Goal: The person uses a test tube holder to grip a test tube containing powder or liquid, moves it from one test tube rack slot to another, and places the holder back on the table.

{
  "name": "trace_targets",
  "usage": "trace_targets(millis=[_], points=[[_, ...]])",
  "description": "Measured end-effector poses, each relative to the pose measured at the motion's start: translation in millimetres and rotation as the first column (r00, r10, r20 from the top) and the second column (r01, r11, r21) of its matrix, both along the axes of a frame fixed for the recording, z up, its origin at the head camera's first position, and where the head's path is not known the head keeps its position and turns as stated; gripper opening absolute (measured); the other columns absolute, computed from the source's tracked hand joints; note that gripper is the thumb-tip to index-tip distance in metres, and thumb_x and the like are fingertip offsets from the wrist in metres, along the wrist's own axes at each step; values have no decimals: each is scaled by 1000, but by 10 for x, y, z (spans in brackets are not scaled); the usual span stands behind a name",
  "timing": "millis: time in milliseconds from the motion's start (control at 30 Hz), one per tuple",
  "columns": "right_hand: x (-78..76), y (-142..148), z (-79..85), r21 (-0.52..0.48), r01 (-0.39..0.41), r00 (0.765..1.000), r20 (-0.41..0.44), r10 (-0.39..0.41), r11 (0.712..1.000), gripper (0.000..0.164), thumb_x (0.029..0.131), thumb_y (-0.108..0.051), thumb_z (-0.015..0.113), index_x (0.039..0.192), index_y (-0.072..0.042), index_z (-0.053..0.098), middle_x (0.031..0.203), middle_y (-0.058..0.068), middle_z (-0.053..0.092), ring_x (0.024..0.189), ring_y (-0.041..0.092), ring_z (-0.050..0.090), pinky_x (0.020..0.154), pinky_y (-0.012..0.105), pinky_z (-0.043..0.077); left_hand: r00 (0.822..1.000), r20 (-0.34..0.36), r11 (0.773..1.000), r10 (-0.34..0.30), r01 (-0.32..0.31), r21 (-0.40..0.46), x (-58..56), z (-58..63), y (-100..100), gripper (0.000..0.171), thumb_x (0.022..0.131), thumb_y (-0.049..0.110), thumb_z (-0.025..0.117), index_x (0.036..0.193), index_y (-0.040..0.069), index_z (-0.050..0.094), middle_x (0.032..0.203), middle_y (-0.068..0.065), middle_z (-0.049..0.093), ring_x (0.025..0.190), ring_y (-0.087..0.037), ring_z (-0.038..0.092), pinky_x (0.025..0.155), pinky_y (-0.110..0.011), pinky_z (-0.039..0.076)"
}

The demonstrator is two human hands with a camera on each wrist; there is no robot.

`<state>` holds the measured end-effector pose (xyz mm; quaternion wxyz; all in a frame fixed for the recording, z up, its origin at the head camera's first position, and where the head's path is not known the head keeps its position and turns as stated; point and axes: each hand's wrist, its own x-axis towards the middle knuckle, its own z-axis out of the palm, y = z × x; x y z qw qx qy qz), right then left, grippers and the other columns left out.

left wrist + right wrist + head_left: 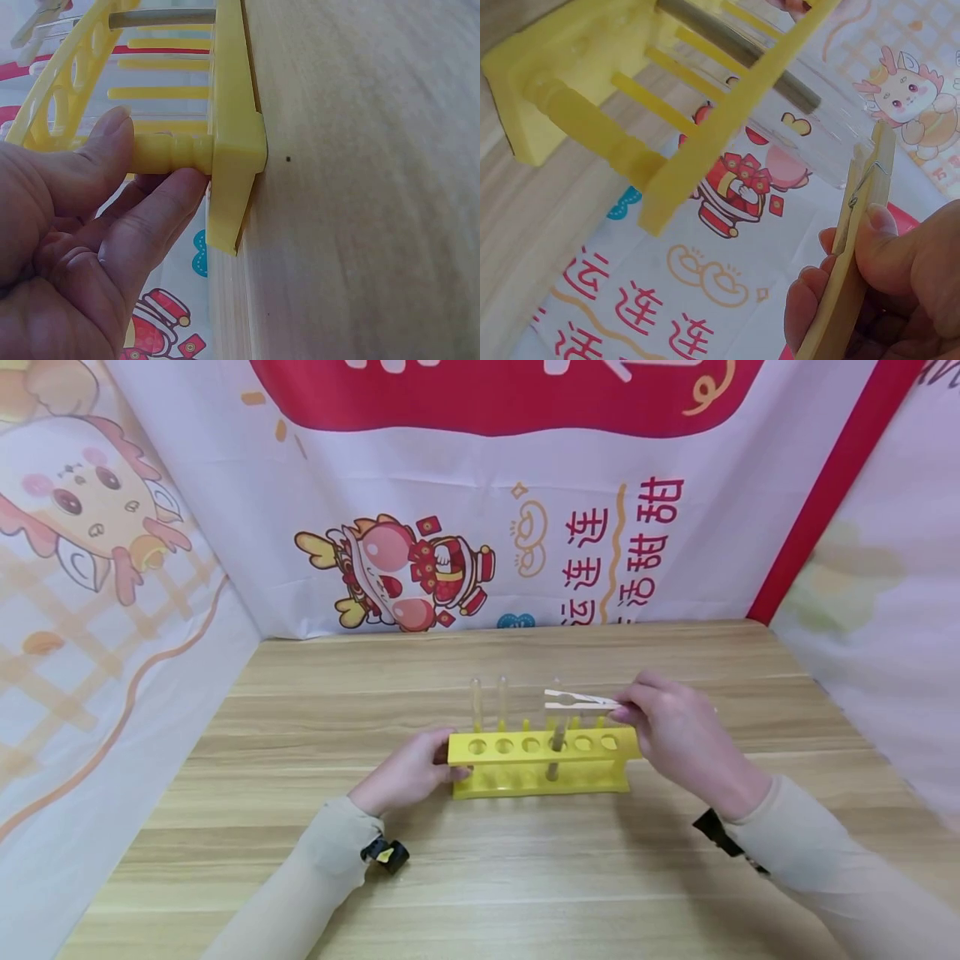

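My left hand (408, 770) grips the left post (169, 153) of a yellow test tube rack (585, 757) standing on the table. In my right hand (678, 735) is a wooden test tube clamp (849, 262), pinched between thumb and fingers. A glass test tube (557, 742) with grey-brown contents stands tilted in one of the rack's right-of-middle holes. The clamp's tips lie at the clear upper part of this tube; whether they grip it I cannot tell. Two clear test tubes (476, 700) stand over the left pegs behind the rack's holes.
The wooden table (337, 702) runs back to a printed cloth (465, 468). Similar cloths hang along the left (82, 635) and right (885, 610) sides. Yellow pegs (576, 723) stick up along the rack's rear. Each wrist wears a black strap (386, 853).
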<state>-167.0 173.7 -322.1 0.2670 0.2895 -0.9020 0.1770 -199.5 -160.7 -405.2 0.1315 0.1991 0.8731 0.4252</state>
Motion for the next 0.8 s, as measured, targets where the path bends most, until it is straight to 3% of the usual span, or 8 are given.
trace_targets(millis=[333, 800], points=[[-10, -5, 116, -16, -31, 997, -72, 30, 999, 11, 79, 2, 81, 86, 3, 72, 76, 5, 60, 63, 18, 61, 56, 36, 57, 1000, 14, 1000, 11, -11, -7, 9, 0, -8, 29, 89, 10, 73, 117, 17, 65, 114, 4, 67, 108, -13, 62, 98, -41, 49], [-38, 97, 303, -15, 18, 998, -59, -19, 1000, 13, 79, 4, 79, 89, 4, 71, 81, 10, 61, 68, 24, 61, 62, 44, 58, 1000, -1, 1000, -5, 5, -10, 4, -4, -23, 30, 90, 11, 73, 118, 16, 65, 115, 4, 67, 109, -14, 61, 99, -42, 48]])
